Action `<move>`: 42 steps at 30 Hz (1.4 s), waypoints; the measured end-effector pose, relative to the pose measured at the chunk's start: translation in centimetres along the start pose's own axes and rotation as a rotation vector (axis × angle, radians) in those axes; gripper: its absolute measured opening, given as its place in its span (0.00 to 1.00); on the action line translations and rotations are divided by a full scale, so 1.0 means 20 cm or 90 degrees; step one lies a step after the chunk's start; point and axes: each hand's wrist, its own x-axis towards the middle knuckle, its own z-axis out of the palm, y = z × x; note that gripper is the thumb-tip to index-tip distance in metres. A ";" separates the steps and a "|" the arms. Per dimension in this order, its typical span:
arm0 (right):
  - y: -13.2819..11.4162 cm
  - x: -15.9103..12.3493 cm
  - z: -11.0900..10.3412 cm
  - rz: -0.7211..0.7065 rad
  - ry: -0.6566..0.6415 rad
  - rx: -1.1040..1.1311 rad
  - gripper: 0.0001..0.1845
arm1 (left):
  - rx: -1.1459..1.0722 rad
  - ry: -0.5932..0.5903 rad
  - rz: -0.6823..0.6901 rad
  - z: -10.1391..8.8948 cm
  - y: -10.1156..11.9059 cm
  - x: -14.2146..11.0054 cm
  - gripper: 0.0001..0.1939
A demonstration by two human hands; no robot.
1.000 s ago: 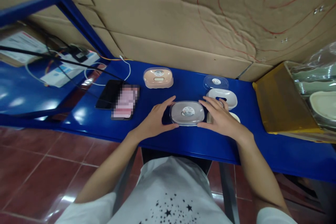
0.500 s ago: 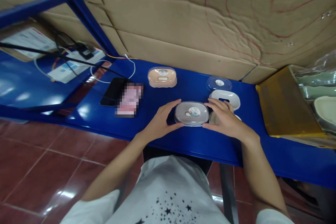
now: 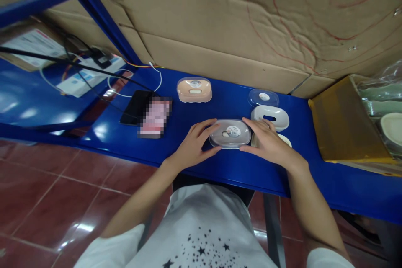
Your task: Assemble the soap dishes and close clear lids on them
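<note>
box (image 3: 230, 139) under clear lid (image 3: 233, 130): my left hand (image 3: 193, 144) and right hand (image 3: 266, 140) grip its ends, apparently steadying it; the next move likely calls for even pressure.

Glossy clear plastic lid (image 3: 228, 140), shiny blue tabletop (image 3: 185, 119), creased matt cardboard (image 3: 194, 21)

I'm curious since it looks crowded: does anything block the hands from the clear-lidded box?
Nothing visible separates the left hand from the clear-lidded box. A cream piece lies partly under the right hand, beside the box, but that hand's fingers reach past it.
</note>
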 end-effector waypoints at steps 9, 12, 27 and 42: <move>-0.01 0.02 0.00 0.018 0.012 -0.006 0.47 | -0.033 0.005 -0.014 0.01 0.00 -0.01 0.33; -0.02 0.02 -0.01 0.021 0.018 -0.029 0.47 | -0.048 0.002 -0.016 0.01 0.00 0.00 0.33; -0.02 0.02 0.01 0.008 0.018 -0.030 0.47 | -0.054 -0.018 -0.043 0.01 0.01 0.00 0.32; 0.01 0.03 0.02 0.001 0.011 -0.005 0.48 | -0.063 -0.036 -0.077 0.00 0.01 0.00 0.32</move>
